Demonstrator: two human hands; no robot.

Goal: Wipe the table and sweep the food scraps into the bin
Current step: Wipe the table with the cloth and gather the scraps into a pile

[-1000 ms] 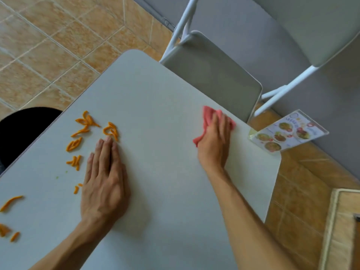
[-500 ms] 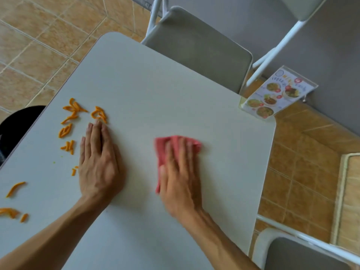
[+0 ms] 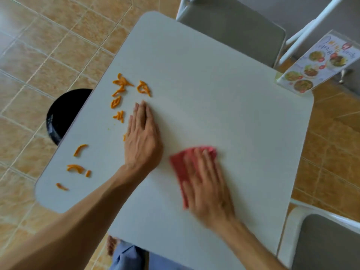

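A square grey table (image 3: pixel 224 84) fills the view. My right hand (image 3: pixel 208 188) presses flat on a red cloth (image 3: pixel 181 164) near the table's middle, blurred by motion. My left hand (image 3: pixel 142 137) lies flat on the tabletop, fingers together, empty, just right of the scraps. Several orange food scraps (image 3: pixel 120 90) are scattered along the table's left side, with more scraps (image 3: pixel 76 168) toward the near left corner. A black bin (image 3: pixel 62 114) stands on the floor under the left edge, partly hidden by the table.
A laminated menu card (image 3: pixel 319 65) stands at the far right corner. A grey chair (image 3: pixel 233 26) is tucked in at the far side, another chair (image 3: pixel 327 242) at the near right. The floor has tan tiles. My knees show below the near edge.
My right hand has dragged the red cloth from the far right edge toward the table's middle and nearer to me. My left hand stays planted beside the scraps.
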